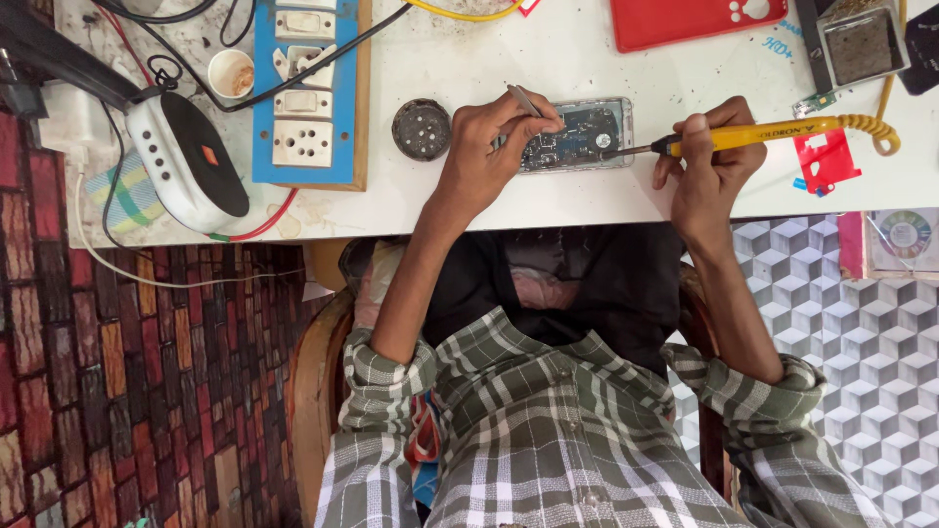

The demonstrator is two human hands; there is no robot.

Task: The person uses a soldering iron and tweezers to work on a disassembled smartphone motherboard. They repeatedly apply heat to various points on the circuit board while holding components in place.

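White workbench [587, 196] carries an opened phone [577, 134] near its front edge, where the left hand [489, 147] pinches tweezers [526, 100] and the right hand [709, 161] grips a yellow soldering iron [773, 132]; a slip of the tip could bridge or scorch neighbouring board parts.

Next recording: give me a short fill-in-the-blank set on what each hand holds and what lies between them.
1. The right hand holds a soldering iron with a ____ handle.
2. The left hand grips thin metal ____.
3. Both tools meet over an opened ____ on the white table.
4. Left of it lies a round, dark ____.

Missing: yellow; tweezers; phone; tin
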